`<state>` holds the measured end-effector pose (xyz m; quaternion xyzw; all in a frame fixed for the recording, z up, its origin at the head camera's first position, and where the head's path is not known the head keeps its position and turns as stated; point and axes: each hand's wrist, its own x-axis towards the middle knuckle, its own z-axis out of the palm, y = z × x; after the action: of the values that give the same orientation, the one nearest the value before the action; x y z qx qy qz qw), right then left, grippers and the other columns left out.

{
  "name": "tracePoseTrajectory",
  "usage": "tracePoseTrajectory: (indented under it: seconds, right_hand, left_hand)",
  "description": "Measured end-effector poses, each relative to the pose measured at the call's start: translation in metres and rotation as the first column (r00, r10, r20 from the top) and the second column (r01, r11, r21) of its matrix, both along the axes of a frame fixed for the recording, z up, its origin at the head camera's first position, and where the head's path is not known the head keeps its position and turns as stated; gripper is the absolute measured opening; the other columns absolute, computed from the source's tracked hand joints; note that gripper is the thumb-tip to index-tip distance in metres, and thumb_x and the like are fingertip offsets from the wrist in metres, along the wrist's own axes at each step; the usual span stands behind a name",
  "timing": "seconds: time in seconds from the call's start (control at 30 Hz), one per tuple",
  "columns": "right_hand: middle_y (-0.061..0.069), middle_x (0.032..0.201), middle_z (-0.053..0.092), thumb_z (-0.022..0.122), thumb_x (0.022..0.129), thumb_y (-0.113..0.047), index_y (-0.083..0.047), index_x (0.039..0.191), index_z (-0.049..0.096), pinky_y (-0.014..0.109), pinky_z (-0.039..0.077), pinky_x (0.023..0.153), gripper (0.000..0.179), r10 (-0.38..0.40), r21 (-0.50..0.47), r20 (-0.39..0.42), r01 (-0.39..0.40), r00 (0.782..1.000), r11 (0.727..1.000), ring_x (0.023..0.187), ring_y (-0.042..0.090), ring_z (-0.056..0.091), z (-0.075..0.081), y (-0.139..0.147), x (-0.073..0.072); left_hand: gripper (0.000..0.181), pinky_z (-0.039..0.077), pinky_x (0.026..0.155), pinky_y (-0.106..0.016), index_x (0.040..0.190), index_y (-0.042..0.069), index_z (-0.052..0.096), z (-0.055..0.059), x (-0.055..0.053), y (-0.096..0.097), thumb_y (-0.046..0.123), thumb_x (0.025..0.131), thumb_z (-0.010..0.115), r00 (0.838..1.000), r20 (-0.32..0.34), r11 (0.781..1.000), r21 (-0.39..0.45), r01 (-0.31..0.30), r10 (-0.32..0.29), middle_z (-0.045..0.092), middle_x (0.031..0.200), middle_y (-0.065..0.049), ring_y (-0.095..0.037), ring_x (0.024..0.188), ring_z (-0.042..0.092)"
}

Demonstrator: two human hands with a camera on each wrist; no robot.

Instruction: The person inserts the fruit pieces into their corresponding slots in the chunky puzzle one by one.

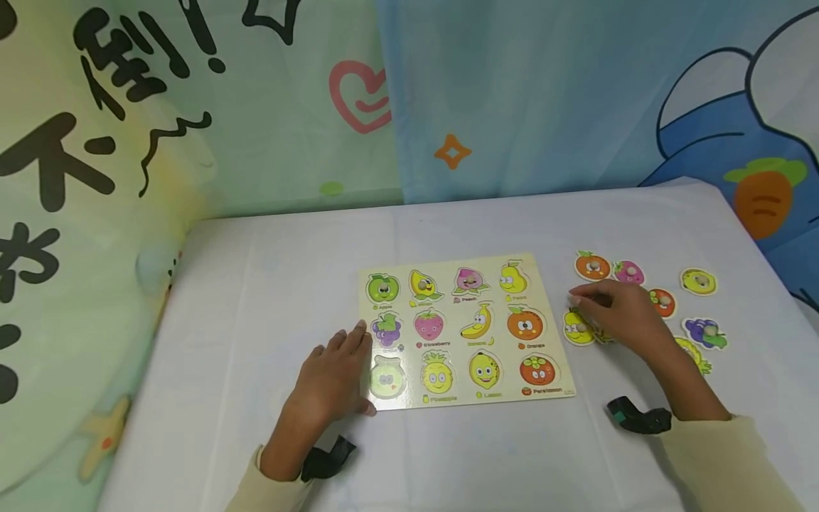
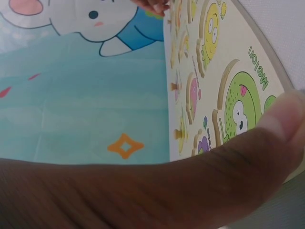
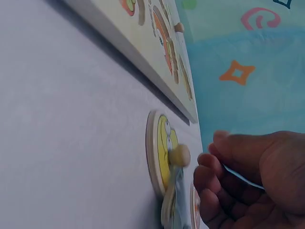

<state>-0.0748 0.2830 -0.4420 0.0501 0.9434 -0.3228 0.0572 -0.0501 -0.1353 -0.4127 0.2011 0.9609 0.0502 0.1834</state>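
While straight-fingered left grip [image 1: 334, 380] touches edge of board [image 1: 466, 399], right grip [image 1: 616, 311] curled, empty, clear of it

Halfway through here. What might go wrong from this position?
The right hand hangs close to the yellow piece and the orange piece, so reaching for one might knock the other. The left hand touches the board at its left edge; an accidental push could shift it.
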Motion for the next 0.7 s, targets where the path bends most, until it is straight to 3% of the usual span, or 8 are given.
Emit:
tracePoseTrajectory:
  seconds: [0.27,0.53,0.7]
  right_hand:
    - [0.013,0.103,0.070,0.066,0.094,-0.029,-0.004,0.112,0.071,0.022,0.048,0.065,0.031,0.102,-0.006,-0.024,-0.102,0.994,0.995,0.089,0.025,0.058,-0.004,0.016,0.012]
    - [0.009,0.102,0.068,0.069,0.091,-0.035,-0.005,0.114,0.071,0.021,0.048,0.066,0.038,0.137,-0.027,0.002,-0.137,0.991,0.990,0.089,0.024,0.054,-0.007,0.018,0.018]
    - [0.009,0.099,0.066,0.072,0.089,-0.027,-0.004,0.111,0.072,0.023,0.048,0.065,0.031,0.143,0.001,-0.022,-0.143,0.989,0.990,0.086,0.024,0.054,-0.008,0.019,0.022]
  left_hand:
    - [0.111,0.039,0.102,-0.053,0.146,0.001,0.041,0.000,0.001,0.000,0.034,0.056,0.096,1.000,-0.004,1.000,0.003,0.002,-0.002,0.034,0.154,-0.014,-0.037,0.135,0.037]
    - [0.111,0.039,0.102,-0.052,0.146,0.001,0.041,0.000,0.001,-0.001,0.034,0.056,0.095,1.000,-0.008,1.000,0.008,0.006,-0.006,0.034,0.154,-0.014,-0.038,0.135,0.038]
    - [0.111,0.039,0.102,-0.053,0.146,0.001,0.040,-0.002,0.001,-0.001,0.034,0.056,0.096,1.000,-0.012,1.000,0.016,0.009,-0.009,0.034,0.154,-0.014,-0.038,0.135,0.037]
